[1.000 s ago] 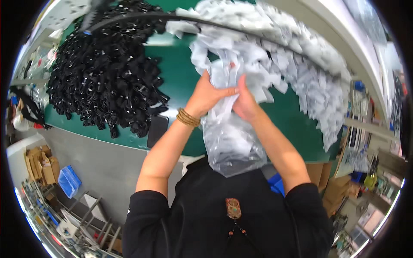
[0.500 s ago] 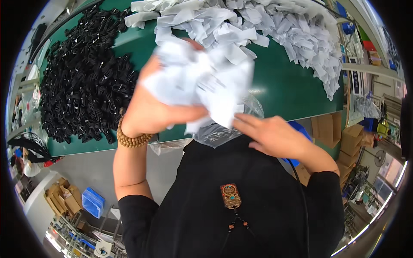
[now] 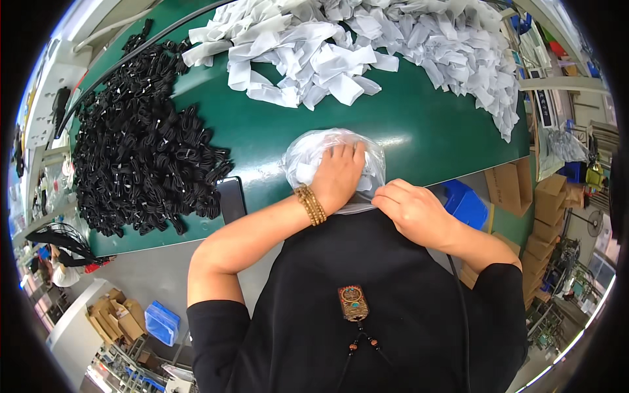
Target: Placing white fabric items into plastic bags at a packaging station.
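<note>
A clear plastic bag [image 3: 298, 154] lies at the table's front edge, right before my body, with white paper-like pieces inside. My left hand [image 3: 339, 175], beaded bracelets at its wrist, lies palm down over the bag's mouth, fingers stretched out against the white contents. Whether its fingertips are under the film I cannot tell. At the bag's near right edge my right hand [image 3: 409, 208] is closed, thumb and fingers pinching the plastic rim. Beyond the bag spreads a heap of white paper-like pieces [image 3: 308, 59].
A large pile of bundled black cables [image 3: 144, 157] covers the left of the green table [image 3: 419, 131]. A phone [image 3: 232, 200] lies beside it. More white pieces [image 3: 452, 59] are heaped far right. Below the right edge are a blue bin [image 3: 465, 203] and cardboard boxes [image 3: 508, 187].
The white pieces my left hand held up are now down in the plastic bag. That hand has lowered onto them, fingers stretched. My right hand stays by the bag's right edge, now pinching it.
</note>
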The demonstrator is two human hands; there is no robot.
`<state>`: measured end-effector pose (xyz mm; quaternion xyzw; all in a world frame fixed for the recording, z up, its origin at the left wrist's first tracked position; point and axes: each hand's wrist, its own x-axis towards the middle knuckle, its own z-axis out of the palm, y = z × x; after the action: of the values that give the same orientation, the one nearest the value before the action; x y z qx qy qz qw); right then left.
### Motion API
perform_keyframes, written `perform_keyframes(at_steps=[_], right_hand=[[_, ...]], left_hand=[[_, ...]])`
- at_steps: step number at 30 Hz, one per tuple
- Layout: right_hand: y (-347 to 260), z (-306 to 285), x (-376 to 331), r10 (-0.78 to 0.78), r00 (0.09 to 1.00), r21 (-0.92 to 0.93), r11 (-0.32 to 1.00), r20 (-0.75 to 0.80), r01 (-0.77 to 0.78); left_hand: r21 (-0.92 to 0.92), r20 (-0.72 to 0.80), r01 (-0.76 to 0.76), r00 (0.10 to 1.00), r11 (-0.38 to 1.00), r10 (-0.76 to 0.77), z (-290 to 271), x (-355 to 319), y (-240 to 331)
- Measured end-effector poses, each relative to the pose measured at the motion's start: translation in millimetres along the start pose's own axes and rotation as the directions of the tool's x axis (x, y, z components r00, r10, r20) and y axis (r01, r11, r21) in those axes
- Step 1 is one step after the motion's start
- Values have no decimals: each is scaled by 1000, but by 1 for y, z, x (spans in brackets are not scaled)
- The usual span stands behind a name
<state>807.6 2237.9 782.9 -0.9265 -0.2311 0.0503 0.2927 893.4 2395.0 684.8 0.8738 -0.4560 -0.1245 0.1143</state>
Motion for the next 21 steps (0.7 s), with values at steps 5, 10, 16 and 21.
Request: perform_keyframes(at_steps=[5,10,16,21], right_hand=[[6,-7,6,48,999,25,999,15,-48],[9,-16,27,-36,947,60,998,319,18],[72,-25,121,10,920,583,771,391,-256],[182,96,210,-32,998,131,991,-52,39]], left_hand=[[-271,-45,-16,999,962,4,-26,-5,-12],[-239,-3,-97,995,966,99,-5,-12,-29],[-364,-35,-68,998,929,60,-37,-28,-56],[-939,196,328,756,102,-624,-48,7,-175]])
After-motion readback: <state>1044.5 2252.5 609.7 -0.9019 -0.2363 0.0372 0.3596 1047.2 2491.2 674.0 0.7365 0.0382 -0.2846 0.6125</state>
